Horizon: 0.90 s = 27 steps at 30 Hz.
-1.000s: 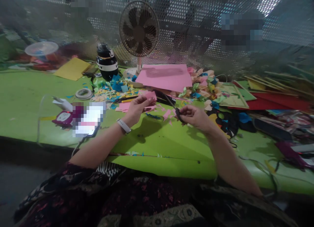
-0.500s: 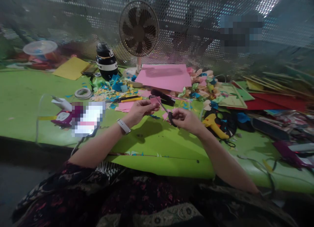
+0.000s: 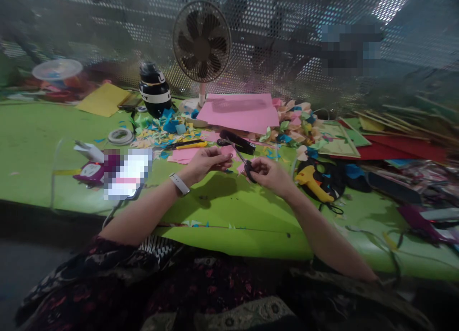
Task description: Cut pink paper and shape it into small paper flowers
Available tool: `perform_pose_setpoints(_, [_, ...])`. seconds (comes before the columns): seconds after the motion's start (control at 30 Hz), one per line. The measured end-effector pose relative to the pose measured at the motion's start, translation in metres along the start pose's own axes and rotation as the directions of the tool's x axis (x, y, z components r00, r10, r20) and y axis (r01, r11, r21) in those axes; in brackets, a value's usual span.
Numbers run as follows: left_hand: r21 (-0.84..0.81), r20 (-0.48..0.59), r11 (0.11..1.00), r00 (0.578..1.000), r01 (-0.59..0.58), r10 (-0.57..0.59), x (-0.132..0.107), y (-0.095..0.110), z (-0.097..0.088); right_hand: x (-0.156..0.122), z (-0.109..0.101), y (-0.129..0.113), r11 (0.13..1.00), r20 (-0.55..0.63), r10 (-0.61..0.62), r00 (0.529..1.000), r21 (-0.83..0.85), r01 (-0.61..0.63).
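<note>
My left hand (image 3: 206, 165) pinches at a small piece of pink paper (image 3: 227, 151) that shows just beyond its fingertips. Scissors (image 3: 248, 169) are in my right hand (image 3: 268, 174), with fingers through the dark handles. Their blades slant up and left, close to the pink paper but apart from my left fingers. Whether the blades touch the paper I cannot make out. Under and behind my left hand lies a stack of pink paper (image 3: 182, 155). A yellow cutter knife (image 3: 191, 145) and a black stapler-like tool (image 3: 239, 143) rest just behind my hands.
Colourful scraps (image 3: 154, 134), a tape roll (image 3: 121, 136), a black bottle (image 3: 155, 94) and a fan (image 3: 202, 44) stand beyond. Large pink sheets (image 3: 238, 111) lie at the back. To the left is a lit phone (image 3: 129, 173); to the right, a yellow glue gun (image 3: 315, 183).
The pink piece at my left fingertips looks smaller and lower, and the scissor blades now point more to the left. My hands have barely moved.
</note>
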<state>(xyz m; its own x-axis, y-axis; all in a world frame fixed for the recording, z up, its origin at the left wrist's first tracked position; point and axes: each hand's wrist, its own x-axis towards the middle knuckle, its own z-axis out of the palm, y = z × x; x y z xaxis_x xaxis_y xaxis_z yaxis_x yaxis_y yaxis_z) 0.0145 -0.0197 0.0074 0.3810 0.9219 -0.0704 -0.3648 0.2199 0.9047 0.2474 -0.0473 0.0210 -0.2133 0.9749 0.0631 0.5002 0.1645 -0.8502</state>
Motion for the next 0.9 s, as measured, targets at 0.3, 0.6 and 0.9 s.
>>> perform_pose_setpoints(0.3, [0.036, -0.092, 0.996, 0.993, -0.076, 0.080, 0.000, 0.001, 0.001, -0.003, 0.001, -0.017, 0.983, 0.148, 0.089, 0.985, 0.145, -0.111])
perform_pose_setpoints(0.6, [0.064, -0.083, 0.995, 0.993, -0.074, 0.079, -0.002, 0.001, 0.004, -0.004, 0.002, -0.018, 0.981, 0.174, 0.096, 0.980, 0.148, -0.122])
perform_pose_setpoints(0.9, [0.058, -0.071, 0.995, 0.994, -0.077, 0.081, -0.003, 0.000, 0.005, -0.004, 0.003, -0.014, 0.993, 0.151, 0.069, 0.986, 0.083, -0.082])
